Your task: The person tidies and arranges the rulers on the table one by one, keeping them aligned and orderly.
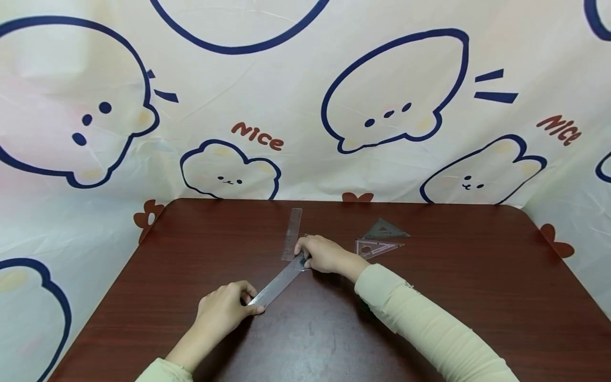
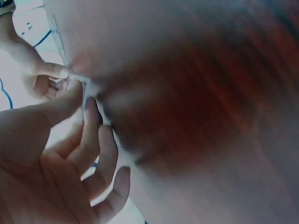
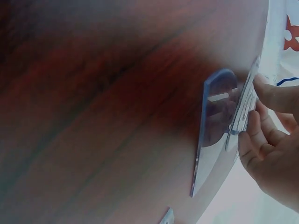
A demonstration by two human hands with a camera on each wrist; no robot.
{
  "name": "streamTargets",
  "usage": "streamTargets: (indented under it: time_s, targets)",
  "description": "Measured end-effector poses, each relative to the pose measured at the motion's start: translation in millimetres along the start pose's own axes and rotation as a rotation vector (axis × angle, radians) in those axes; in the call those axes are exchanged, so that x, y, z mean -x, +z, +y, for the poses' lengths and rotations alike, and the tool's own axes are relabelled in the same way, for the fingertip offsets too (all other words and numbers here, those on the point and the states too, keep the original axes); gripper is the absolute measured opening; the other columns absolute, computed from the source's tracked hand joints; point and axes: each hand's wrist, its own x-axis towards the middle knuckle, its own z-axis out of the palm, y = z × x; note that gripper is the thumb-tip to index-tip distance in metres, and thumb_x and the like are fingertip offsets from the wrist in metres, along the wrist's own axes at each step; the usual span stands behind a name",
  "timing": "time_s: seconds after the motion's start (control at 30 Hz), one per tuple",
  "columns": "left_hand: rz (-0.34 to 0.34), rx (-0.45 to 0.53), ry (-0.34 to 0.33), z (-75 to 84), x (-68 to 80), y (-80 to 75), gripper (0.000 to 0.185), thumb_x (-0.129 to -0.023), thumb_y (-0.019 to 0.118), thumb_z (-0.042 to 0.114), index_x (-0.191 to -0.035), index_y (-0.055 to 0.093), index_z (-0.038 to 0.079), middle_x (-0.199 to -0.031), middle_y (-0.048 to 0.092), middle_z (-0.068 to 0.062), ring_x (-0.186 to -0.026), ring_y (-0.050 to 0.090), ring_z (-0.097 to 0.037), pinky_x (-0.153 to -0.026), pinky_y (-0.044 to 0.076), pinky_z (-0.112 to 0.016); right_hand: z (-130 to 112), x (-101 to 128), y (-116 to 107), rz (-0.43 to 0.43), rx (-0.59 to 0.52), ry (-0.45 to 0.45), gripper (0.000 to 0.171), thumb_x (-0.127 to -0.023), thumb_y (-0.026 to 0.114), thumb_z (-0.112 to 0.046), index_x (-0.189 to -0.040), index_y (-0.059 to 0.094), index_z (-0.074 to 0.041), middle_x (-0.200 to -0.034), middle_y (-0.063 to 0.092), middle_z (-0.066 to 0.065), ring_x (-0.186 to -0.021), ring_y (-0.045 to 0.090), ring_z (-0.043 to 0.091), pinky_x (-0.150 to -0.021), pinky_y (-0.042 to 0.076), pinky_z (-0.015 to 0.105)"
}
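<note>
Clear ruler [image 1: 279,284] held diagonally just above bench [image 1: 429,318], pinched at near end by left hand [image 1: 224,310], at far end by right hand [image 1: 322,254], probably for steady two-handed carrying. Second ruler [image 1: 292,233] and two set squares [image 1: 379,239] lying beyond.

The markings on the clear ruler [image 1: 278,284] and on the second ruler [image 1: 291,233] lying toward the desk's far edge are too small to read in the head view. The right hand [image 1: 322,254] covers the clear ruler's far end, and a small dark object under its fingers cannot be made out. The desk [image 2: 201,107] is smeared with blur in both wrist views. The left hand [image 2: 56,158] is cut off by the left wrist picture's lower and left edges. Both forearms run out of the head view's bottom edge.
</note>
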Motion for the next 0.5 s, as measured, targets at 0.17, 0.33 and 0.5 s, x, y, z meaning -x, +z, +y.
streamTargets:
  time_s: [0.17, 0.33, 0.5]
  targets:
    - [-0.060, 0.077, -0.018, -3.9, 3.2, -0.8, 0.013, -0.082, 0.080, 0.034, -0.081, 0.070, 0.027, -0.069, 0.060, 0.017, -0.060, 0.053, -0.006, -0.057, 0.040, -0.035, -2, -2, 4, 0.075, -0.011, -0.023, 0.027, -0.092, 0.070, -0.004, -0.116, 0.062, -0.011, -0.091, 0.053, -0.002, -0.086, 0.051, 0.015, -0.078, 0.045, 0.032]
    - [-0.045, 0.145, -0.052, -11.4, 10.4, -4.1, 0.011, -0.083, 0.079, 0.034, -0.082, 0.071, 0.026, -0.071, 0.063, 0.017, -0.064, 0.056, -0.006, -0.058, 0.041, -0.035, -12, -9, 8, 0.140, -0.040, -0.018, 0.027, -0.097, 0.066, -0.012, -0.123, 0.062, -0.013, -0.094, 0.058, -0.004, -0.082, 0.055, 0.010, -0.073, 0.047, 0.028]
    - [-0.022, 0.192, -0.071, -16.8, 16.3, -8.3, 0.022, -0.084, 0.078, 0.037, -0.099, 0.073, 0.022, -0.079, 0.067, 0.016, -0.069, 0.060, -0.005, -0.058, 0.043, -0.036, -27, -18, 13, 0.204, -0.158, -0.009, 0.031, -0.101, 0.060, -0.020, -0.132, 0.060, -0.015, -0.101, 0.064, -0.005, -0.078, 0.057, 0.007, -0.070, 0.048, 0.026]
